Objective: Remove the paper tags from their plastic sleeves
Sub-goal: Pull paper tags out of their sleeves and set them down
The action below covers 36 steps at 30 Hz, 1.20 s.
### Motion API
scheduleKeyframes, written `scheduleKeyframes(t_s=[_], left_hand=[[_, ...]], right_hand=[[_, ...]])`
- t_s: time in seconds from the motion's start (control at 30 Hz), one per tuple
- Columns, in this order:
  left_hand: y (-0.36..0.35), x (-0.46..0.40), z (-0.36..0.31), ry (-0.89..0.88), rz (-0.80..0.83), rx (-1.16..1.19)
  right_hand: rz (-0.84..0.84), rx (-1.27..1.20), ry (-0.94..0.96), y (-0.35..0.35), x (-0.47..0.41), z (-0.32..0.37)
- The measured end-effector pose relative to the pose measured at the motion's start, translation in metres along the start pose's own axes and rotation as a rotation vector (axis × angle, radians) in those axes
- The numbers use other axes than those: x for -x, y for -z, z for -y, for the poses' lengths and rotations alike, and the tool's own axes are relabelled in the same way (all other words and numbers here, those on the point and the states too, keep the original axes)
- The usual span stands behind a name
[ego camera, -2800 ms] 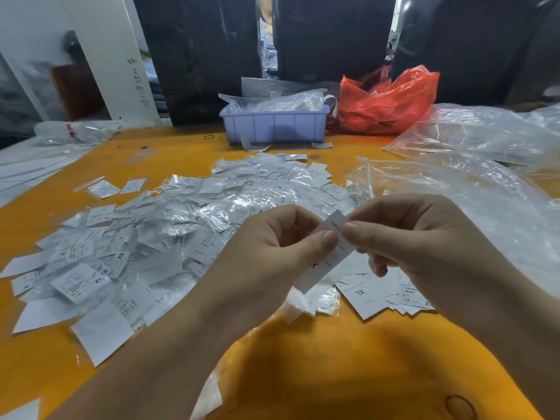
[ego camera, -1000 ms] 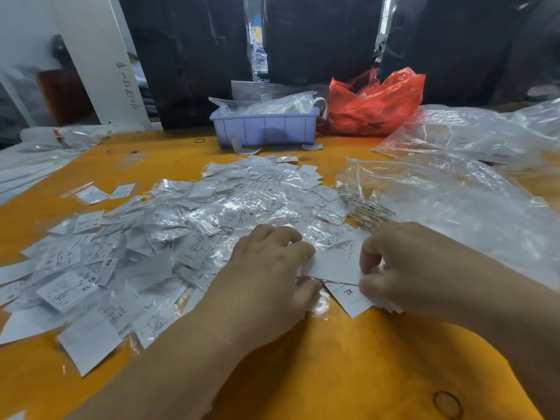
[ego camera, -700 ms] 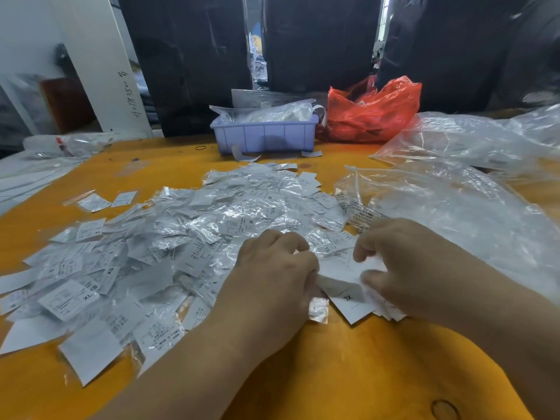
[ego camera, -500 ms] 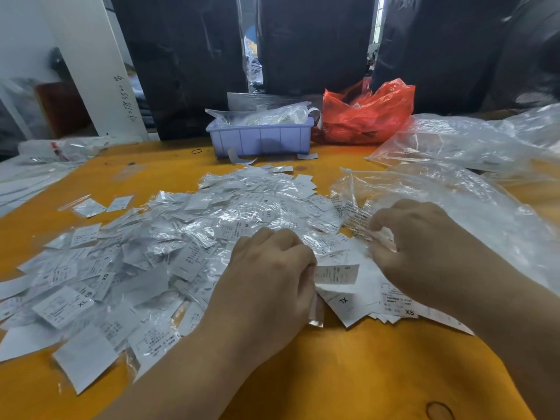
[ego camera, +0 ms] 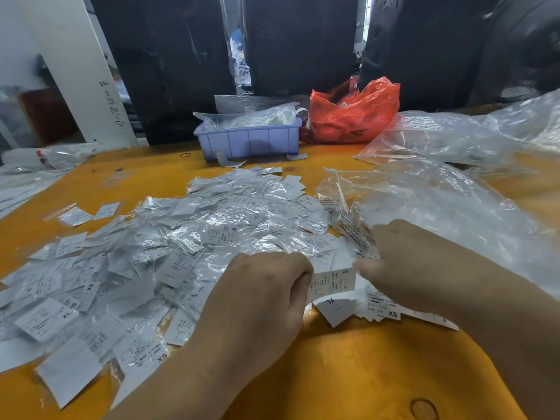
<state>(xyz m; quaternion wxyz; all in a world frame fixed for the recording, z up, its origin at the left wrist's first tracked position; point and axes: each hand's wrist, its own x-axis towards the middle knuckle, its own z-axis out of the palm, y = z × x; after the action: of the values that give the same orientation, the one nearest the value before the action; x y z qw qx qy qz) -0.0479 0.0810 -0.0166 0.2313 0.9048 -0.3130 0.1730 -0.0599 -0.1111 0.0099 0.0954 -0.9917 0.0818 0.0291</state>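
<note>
A wide heap of small paper tags in clear plastic sleeves (ego camera: 194,237) covers the orange table (ego camera: 348,374). My left hand (ego camera: 257,301) grips one end of a sleeved white tag (ego camera: 331,283) marked S, just above the table. My right hand (ego camera: 406,265) pinches the other end of that tag. Under my right hand lies a small stack of bare paper tags (ego camera: 378,307), with XL and XS showing.
Large crumpled clear plastic bags (ego camera: 439,201) lie at the right. A lilac plastic bin (ego camera: 248,140) with packets and a red plastic bag (ego camera: 351,113) stand at the back. More plastic-wrapped items (ego camera: 39,159) lie at the far left edge.
Both hands came down from mid-air to the table. The right hand laid a tag by the stack, reached to the heap's edge, and now both hands hold a new tag between them.
</note>
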Motion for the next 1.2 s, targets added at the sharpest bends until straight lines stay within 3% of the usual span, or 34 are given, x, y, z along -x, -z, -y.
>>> scheduleKeyframes(t_s=[0.17,0.37,0.83,1.0,1.2], left_hand=[[0.000,0.001,-0.001,0.005,0.018,0.007],[0.002,0.002,-0.002,0.017,0.032,0.002],[0.005,0.002,0.006,0.141,-0.005,0.100],[0.006,0.002,0.005,0.204,-0.033,0.182],[0.011,-0.001,0.012,0.328,-0.126,0.390]], right_hand=[[0.095,0.138,-0.020,-0.001,0.003,0.006],[0.061,0.227,-0.043,-0.005,0.001,0.007],[0.049,0.127,-0.068,-0.009,-0.008,0.003],[-0.082,0.125,-0.002,-0.009,-0.010,0.006],[-0.497,-0.267,0.243,-0.003,-0.008,0.008]])
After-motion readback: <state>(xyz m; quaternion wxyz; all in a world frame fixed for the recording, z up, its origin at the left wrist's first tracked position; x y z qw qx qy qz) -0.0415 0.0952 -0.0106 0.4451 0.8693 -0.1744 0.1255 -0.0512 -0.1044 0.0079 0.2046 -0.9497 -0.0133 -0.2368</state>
